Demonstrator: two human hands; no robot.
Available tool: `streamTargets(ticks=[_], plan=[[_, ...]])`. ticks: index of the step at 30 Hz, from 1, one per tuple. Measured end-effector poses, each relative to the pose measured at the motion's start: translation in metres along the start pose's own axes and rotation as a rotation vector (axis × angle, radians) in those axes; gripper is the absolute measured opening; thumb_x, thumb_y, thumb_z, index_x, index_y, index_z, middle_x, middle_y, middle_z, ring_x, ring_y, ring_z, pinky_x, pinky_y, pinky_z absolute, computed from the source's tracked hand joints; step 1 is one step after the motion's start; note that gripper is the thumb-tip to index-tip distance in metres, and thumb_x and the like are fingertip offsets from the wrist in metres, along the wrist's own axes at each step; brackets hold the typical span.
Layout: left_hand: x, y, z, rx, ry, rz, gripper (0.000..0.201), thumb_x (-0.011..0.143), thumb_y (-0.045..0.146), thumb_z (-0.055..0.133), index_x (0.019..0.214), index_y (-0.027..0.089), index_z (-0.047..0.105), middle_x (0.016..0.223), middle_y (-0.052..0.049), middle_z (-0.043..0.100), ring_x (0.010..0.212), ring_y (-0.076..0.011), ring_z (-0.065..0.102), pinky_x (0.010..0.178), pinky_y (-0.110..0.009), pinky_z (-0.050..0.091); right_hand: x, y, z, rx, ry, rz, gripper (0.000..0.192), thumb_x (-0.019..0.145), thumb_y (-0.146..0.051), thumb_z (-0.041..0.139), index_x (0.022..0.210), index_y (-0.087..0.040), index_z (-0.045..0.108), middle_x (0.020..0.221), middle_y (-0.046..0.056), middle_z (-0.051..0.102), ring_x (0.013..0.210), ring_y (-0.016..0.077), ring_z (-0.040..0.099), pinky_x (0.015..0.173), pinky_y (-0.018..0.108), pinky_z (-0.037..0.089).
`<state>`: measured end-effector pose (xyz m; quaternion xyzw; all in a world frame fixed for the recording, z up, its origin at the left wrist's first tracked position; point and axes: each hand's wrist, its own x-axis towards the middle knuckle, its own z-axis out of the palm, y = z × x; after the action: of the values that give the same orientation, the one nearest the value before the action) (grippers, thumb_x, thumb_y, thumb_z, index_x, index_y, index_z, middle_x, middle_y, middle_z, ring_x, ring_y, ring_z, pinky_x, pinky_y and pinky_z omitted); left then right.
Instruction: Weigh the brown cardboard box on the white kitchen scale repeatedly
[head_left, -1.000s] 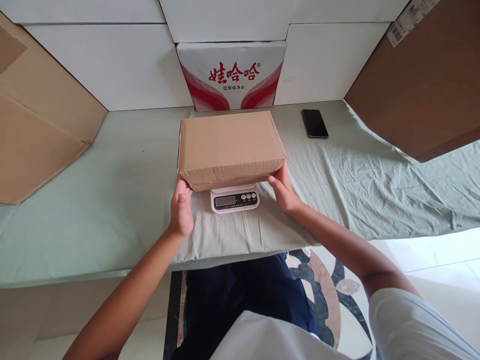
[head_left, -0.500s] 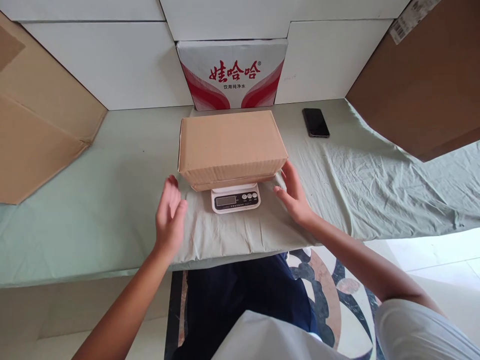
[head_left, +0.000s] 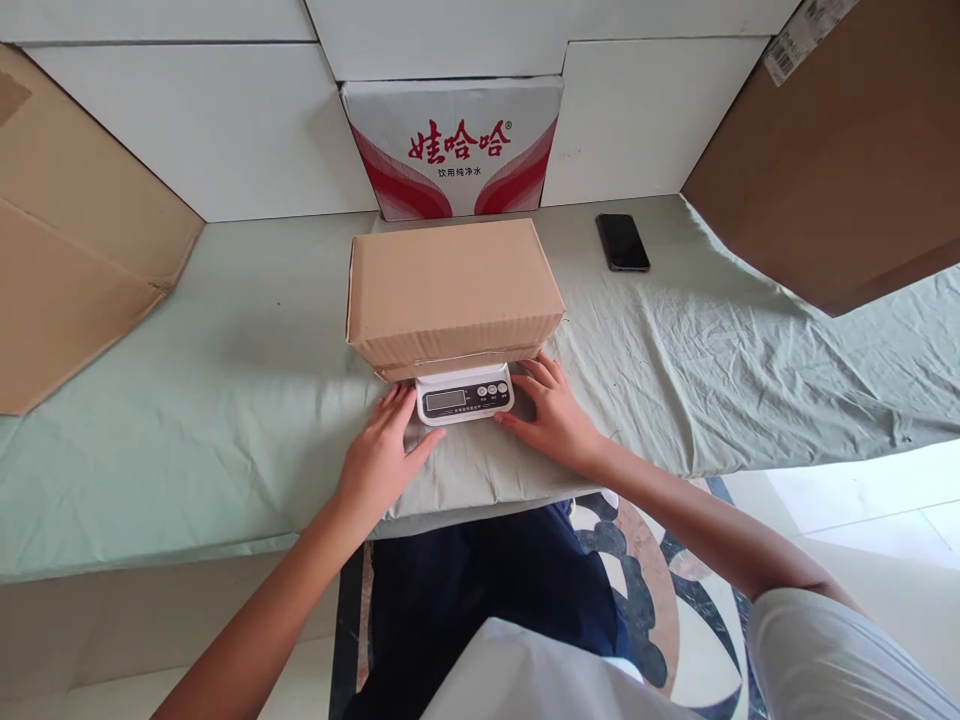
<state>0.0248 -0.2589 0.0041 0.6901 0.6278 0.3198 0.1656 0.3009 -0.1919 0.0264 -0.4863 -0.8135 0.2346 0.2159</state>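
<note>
While resting both palms flat on bench cloth (head_left: pixel 225 400), we are gripping nothing: left hand (head_left: pixel 382 455) and right hand (head_left: pixel 551 415) spread, flanking scale (head_left: pixel 465 395), fingertips touching its corners. Cardboard box (head_left: pixel 450 290) sitting on scale, overhanging it. We are judging box stiff, light, best held by short ends. Phone (head_left: pixel 622 242) lying well apart.

A counter (head_left: pixel 187 420) draped in a wrinkled pale green cloth (head_left: pixel 750 350) runs across the view. Behind it rise plain white panels (head_left: pixel 210 130), with a red-and-white printed carton (head_left: pixel 452 145) standing against them. Large brown cardboard sheets (head_left: pixel 847 160) lean in at both sides. The floor (head_left: pixel 660 590) below appears to be patterned stone, under soft, even light.
</note>
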Motion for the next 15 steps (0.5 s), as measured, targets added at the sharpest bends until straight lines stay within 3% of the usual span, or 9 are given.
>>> streamTargets(ticks=[15], plan=[[0.042, -0.011, -0.002, 0.078, -0.076, 0.011, 0.067, 0.095, 0.053, 0.064, 0.153, 0.021, 0.053, 0.163, -0.021, 0.052, 0.154, -0.0429, 0.046, 0.123, -0.066, 0.042, 0.034, 0.005, 0.007, -0.09, 0.026, -0.037, 0.057, 0.093, -0.055, 0.068, 0.135, -0.018, 0.068, 0.151, 0.02, 0.061, 0.151, 0.0438, 0.045, 0.128, 0.074, 0.034]])
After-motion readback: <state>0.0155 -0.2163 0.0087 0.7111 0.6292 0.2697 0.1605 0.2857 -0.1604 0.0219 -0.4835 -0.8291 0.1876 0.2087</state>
